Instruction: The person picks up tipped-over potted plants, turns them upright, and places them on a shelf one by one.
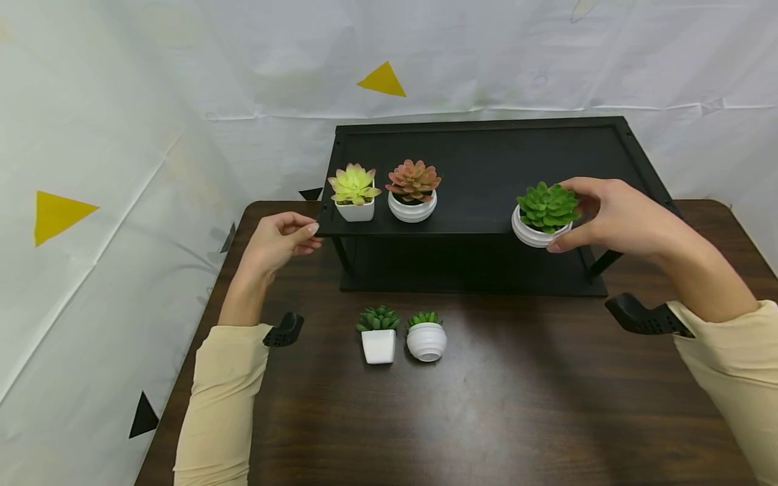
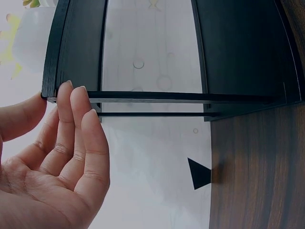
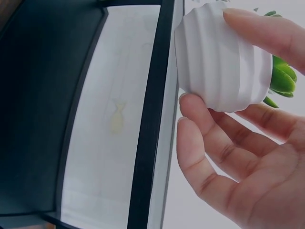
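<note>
White sheeting with yellow and black triangles backs a dark wooden table (image 1: 486,418) carrying a black two-tier shelf (image 1: 486,169) along its far edge. Right hand (image 1: 614,216) grips a green succulent in a ribbed white round pot (image 1: 543,216) at the front edge of the shelf's top tier, toward its right end; thumb and fingers curl round the pot wall, and the right wrist view shows the pot (image 3: 224,57) just beside the shelf rim, contact with the tier surface not discernible. Left hand (image 1: 279,239) sits at the top tier's front left corner, fingers nearly straight, fingertips (image 2: 71,95) touching the shelf edge, holding nothing. On the top tier near that corner: yellow-green succulent in a square white pot (image 1: 354,194), with a pink succulent in a round white pot (image 1: 412,191) just beside it. On the table in front of the shelf: small green succulent in a square pot (image 1: 378,336) and small green succulent in a ribbed round pot (image 1: 426,335), side by side.
</note>
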A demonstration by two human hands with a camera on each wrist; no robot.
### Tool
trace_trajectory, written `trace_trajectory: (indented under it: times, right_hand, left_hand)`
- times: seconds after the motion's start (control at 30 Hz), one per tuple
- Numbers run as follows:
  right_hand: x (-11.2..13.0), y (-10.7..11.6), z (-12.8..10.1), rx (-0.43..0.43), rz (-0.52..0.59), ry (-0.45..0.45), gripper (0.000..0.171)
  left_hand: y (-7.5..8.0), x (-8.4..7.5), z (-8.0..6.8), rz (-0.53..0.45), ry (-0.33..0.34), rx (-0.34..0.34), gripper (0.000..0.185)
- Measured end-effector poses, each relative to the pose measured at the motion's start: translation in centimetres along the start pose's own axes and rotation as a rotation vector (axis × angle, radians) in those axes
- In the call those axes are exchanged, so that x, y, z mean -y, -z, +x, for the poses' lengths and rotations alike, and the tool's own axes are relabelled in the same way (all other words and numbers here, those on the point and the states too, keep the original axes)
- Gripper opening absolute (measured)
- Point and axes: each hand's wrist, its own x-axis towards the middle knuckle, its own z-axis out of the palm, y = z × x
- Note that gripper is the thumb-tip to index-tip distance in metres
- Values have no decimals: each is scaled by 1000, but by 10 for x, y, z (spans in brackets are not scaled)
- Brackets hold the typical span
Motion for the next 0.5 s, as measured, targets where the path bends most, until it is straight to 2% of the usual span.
trace_trajectory:
  times: [0.5]
  right_hand:
    - [7,0,19,11,26,5,77]
  left_hand:
    - [0,1,1,0,1,-6,26]
